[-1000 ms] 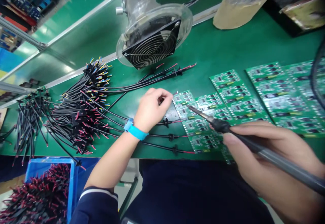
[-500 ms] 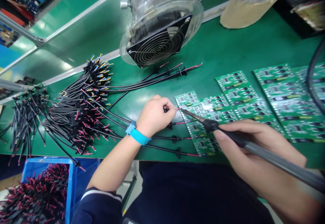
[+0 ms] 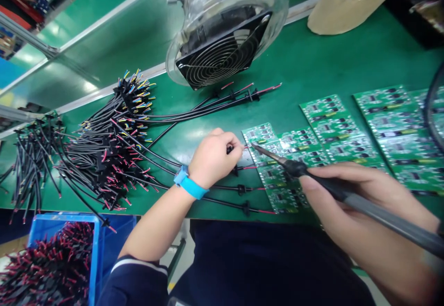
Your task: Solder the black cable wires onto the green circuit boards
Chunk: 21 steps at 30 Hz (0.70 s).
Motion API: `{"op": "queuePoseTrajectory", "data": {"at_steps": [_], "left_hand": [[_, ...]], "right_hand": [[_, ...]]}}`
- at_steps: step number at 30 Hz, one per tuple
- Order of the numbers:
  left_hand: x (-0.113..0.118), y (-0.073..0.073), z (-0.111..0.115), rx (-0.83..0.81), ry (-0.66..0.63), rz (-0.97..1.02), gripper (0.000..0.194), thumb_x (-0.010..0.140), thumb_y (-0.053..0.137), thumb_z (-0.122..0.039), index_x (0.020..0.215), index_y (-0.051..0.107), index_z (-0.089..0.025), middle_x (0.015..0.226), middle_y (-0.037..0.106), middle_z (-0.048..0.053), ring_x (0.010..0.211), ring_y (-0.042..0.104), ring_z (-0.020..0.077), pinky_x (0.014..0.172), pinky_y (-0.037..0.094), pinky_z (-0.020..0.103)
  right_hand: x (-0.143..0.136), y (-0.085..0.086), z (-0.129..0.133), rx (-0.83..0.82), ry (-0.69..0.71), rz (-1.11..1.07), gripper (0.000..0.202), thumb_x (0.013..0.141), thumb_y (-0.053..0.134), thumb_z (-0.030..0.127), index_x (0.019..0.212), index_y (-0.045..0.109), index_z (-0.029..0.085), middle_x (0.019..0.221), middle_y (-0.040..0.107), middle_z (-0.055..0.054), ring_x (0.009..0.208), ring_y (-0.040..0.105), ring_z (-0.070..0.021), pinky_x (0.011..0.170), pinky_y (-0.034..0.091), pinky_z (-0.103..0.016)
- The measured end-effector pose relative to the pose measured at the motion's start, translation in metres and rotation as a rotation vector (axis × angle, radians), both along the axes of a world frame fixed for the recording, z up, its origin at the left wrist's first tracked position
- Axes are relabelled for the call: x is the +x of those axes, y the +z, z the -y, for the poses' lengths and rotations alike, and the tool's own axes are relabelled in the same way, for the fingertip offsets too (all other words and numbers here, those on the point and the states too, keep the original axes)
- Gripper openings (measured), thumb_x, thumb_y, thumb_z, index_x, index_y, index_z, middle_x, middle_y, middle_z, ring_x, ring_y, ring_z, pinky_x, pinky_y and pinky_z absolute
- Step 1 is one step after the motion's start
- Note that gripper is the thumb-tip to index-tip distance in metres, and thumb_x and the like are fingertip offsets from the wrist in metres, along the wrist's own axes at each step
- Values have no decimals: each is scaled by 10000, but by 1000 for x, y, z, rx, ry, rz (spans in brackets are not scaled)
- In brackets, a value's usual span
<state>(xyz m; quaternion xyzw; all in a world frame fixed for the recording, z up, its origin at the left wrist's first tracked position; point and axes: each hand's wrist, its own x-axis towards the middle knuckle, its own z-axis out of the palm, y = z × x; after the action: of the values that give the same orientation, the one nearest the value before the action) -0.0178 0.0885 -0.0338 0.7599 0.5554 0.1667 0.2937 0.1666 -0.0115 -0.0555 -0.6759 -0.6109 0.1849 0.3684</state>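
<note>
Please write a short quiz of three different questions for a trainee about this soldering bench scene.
1. True or false: the right hand holds the soldering iron with its tip at the edge of the circuit board.
2. What does the left hand pinch at the board edge? A) a red-tipped wire B) a screwdriver C) a roll of tape
3. Which colour is the wrist strap on the left arm?

Key: 1 true; 2 A; 3 blue.
</note>
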Motion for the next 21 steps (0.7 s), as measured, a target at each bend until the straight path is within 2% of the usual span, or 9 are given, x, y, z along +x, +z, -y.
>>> {"op": "queuePoseTrajectory", "data": {"at_steps": [5, 15, 21], "left_hand": [[-1, 0, 0, -19, -6, -15, 124, 738, 500, -204, 693, 585, -126, 661, 472, 8, 690, 418, 74, 624, 330, 199], [2, 0, 0, -28, 29, -79, 158, 748, 480, -225, 672, 574, -123, 650, 464, 23, 679, 414, 92, 617, 328, 226], [5, 5, -2, -63, 9, -136, 136, 733, 482, -198, 643, 554, -126, 620, 477, 15, 696, 411, 104, 603, 320, 238]], "right_hand": [[-4, 1, -2, 22, -19, 79, 455, 838, 633, 724, 992, 630, 296, 954, 611, -59, 852, 643, -203, 709, 492, -370], [-10, -2, -8, 19, -14, 73, 496, 795, 637, 757, 976, 633, 296, 947, 594, -68, 859, 630, -215, 717, 499, -386], [-3, -3, -2, 19, -20, 40, 489, 786, 652, 744, 978, 632, 295, 936, 599, -67, 849, 635, -219, 716, 499, -393]]}}
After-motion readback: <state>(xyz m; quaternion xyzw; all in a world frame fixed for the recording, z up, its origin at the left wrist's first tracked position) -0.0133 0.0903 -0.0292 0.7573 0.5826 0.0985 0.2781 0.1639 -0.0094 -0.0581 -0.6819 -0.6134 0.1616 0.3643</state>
